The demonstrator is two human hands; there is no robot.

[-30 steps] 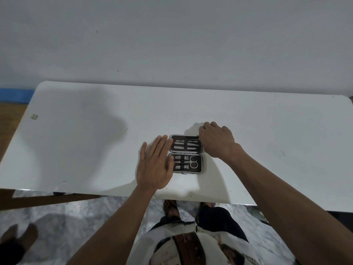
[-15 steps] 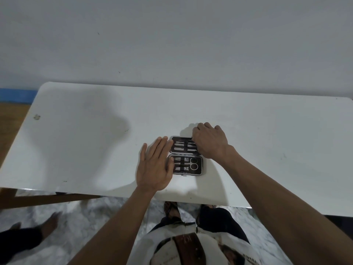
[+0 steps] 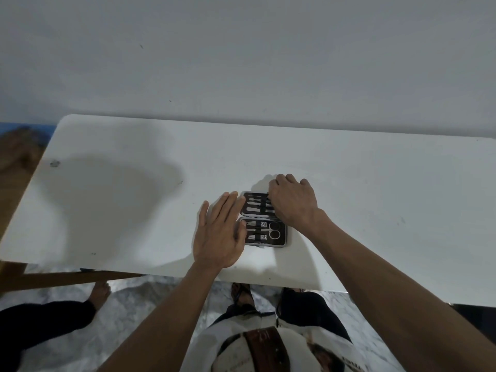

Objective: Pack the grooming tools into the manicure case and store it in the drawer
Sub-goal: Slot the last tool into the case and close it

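The table is plain white, the wall behind it pale grey. The open case has a black lining with a silver rim, and the tools in it look silver. The floor is grey-white marbled stone, perhaps.

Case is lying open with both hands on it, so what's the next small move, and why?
Probably fold the far half over to close the manicure case. It lies open on the table with tools strapped in both halves. The flat left hand steadies its left edge; the right hand already curls over the far half's right end.
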